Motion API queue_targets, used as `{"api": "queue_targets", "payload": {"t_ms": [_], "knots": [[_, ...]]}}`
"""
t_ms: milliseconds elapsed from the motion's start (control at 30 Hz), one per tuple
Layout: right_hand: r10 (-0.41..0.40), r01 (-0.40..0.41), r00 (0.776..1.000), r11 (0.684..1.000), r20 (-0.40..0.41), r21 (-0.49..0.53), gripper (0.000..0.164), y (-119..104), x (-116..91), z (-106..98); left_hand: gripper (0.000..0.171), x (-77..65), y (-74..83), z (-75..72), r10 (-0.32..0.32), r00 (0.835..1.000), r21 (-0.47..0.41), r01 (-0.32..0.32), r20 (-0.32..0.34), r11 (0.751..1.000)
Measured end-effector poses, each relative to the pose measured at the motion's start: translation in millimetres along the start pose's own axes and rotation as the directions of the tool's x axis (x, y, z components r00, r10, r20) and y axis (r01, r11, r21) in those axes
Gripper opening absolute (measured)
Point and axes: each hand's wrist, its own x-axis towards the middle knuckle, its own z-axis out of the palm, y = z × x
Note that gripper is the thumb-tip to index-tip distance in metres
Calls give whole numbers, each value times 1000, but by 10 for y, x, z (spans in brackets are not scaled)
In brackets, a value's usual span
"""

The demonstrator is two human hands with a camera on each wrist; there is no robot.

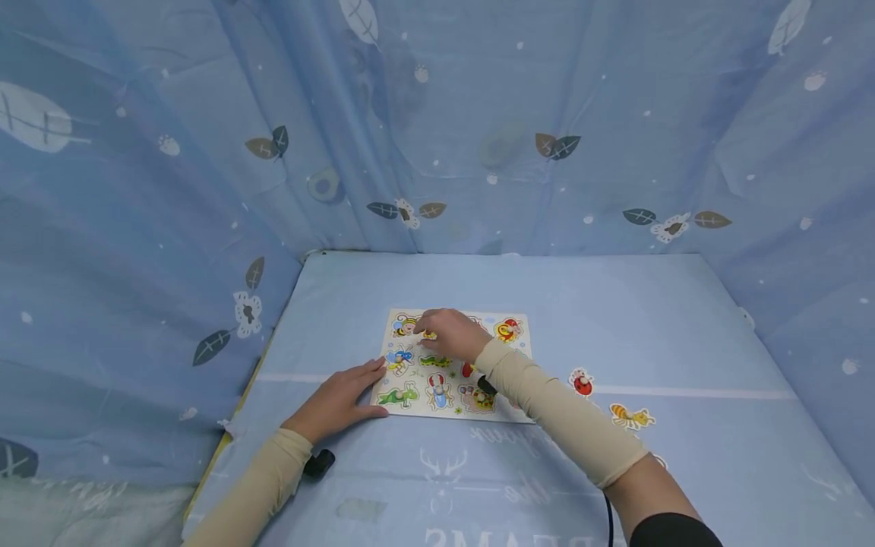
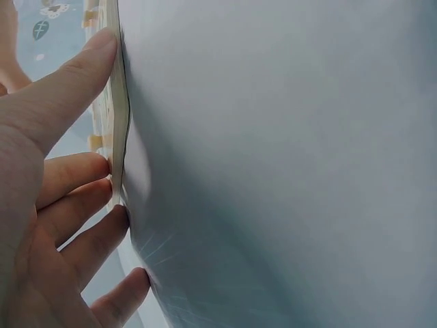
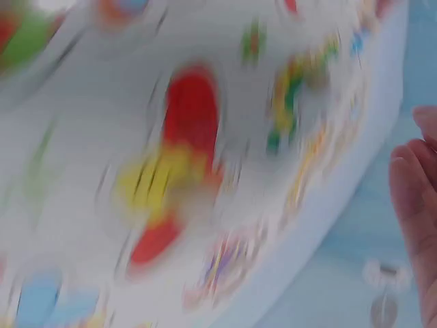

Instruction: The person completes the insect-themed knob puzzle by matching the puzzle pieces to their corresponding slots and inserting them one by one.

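A wooden peg puzzle board (image 1: 417, 374) with colourful insect pieces lies flat on the table. My left hand (image 1: 345, 399) rests at its left side, with thumb and fingertips touching the edge, as the left wrist view shows. Over the upper part of the board is my right hand (image 1: 453, 334), fingers bent downward near the bee piece (image 1: 405, 326). I see nothing held between its fingers (image 3: 410, 184) in the blurred right wrist view. Under the right hand and forearm, part of the board is hidden. A green grasshopper piece (image 1: 399, 396) sits at the lower left.
Right of the board lie a loose ladybird piece (image 1: 582, 382) and a yellow-striped insect piece (image 1: 632, 417). Another piece is partly covered by the right forearm. A pale blue cloth (image 1: 615, 304) covers the table, and blue curtains (image 1: 478, 114) hang behind and at the sides.
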Motion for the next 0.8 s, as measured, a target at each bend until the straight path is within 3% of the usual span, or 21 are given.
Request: {"api": "queue_targets", "payload": {"t_ms": [233,400,567,700,800], "knots": [[104,-103,995,994,-14,35,22,366,-516,-341,86,-5,9,-1,-1,1000,-4,1,-1,1000],[236,-237,971,972,33,12,24,587,-923,-464,86,-22,-2,2,-2,1000,-9,1,-10,1000],[370,-371,927,929,63,5,25,736,-1364,-532,87,-18,-7,22,-2,1000,-17,1,-6,1000],[482,-483,872,876,83,-12,22,827,-1710,-526,86,-17,-18,35,8,1000,-16,-8,-16,1000],[529,-528,844,848,91,-35,17,874,-1929,-515,86,-19,-28,38,15,1000,-14,-15,-27,1000]]}}
